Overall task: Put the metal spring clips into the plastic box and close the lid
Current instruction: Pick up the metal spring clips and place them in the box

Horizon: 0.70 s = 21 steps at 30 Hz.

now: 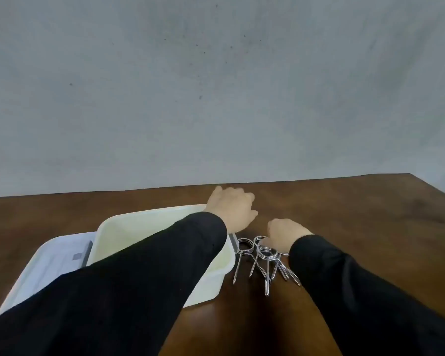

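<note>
A white plastic box [129, 227] stands open on the brown table, its inside partly hidden by my left sleeve. Its lid [49, 263] lies flat to the left of it. Several metal spring clips [265, 258] lie in a heap just right of the box. My left hand [231, 209] reaches across the box and rests fingers down beyond its far right corner, with nothing visible in it. My right hand [284, 233] is curled down onto the top of the clip heap, touching the coils; whether it grips one is hidden.
The wooden table [357, 214] runs to a far edge against a grey wall, with its right corner at the upper right. Both black sleeves cover much of the near table.
</note>
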Each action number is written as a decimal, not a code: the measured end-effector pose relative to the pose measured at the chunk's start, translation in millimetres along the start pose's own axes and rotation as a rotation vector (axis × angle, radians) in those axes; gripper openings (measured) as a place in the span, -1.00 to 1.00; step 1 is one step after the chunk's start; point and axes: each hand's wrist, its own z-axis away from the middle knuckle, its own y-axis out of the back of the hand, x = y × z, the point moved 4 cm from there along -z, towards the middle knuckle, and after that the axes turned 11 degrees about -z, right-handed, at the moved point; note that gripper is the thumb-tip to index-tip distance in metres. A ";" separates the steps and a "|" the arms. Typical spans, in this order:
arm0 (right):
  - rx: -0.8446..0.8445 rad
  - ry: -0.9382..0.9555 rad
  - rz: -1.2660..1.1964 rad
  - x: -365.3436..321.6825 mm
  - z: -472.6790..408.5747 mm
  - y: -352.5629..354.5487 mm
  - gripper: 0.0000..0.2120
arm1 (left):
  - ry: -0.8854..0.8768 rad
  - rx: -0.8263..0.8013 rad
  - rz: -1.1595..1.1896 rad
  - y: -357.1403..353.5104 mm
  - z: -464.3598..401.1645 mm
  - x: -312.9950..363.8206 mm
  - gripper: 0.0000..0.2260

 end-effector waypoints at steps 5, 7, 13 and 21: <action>-0.032 -0.103 0.065 6.6 2.4 -31.7 -0.58 | 0.033 -0.124 0.017 -36.6 17.0 8.4 -0.63; -0.035 -0.113 0.059 6.6 -0.1 -38.9 -0.62 | 0.040 -0.148 0.018 -44.4 19.9 6.0 -0.63; 0.033 -0.098 0.112 6.1 -3.7 -55.3 -0.71 | 0.053 -0.124 0.013 -54.4 21.8 5.4 -0.60; 0.115 -0.087 0.022 6.8 -5.9 -43.0 -0.91 | 0.145 0.053 0.191 -42.8 28.3 -43.7 -0.58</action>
